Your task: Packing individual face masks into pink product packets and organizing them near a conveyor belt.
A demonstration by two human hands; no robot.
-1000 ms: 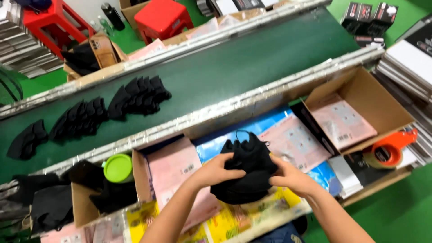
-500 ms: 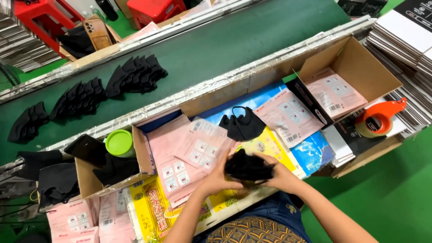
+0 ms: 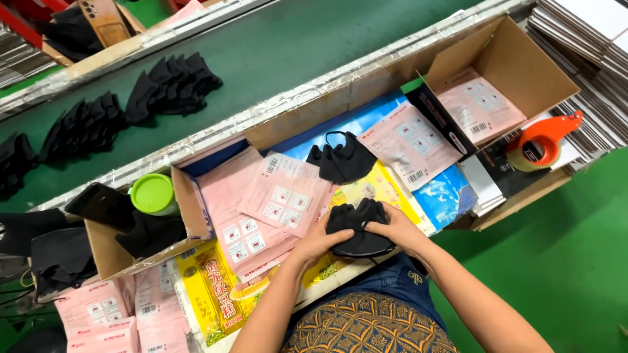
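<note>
Both hands were curled around a stack of black masks (image 3: 358, 229) at the near edge of the worktable, above the person's lap. The left hand (image 3: 318, 240) gripped its left side, fingers tucked under; the right hand (image 3: 398, 229) clasped the right side, thumb on top. The stack looked soft, folded and bunched. Just beyond it lay a single black mask (image 3: 342, 160) on pink packets (image 3: 281, 199). Farther right, a cardboard box (image 3: 517, 55) held more pink packets, with an orange tape dispenser (image 3: 546, 140) beside it.

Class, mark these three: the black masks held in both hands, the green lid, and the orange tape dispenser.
black masks (image 3: 358, 225), head view, middle of the stack.
green lid (image 3: 152, 193), head view, top face.
orange tape dispenser (image 3: 546, 140), head view, orange body.
</note>
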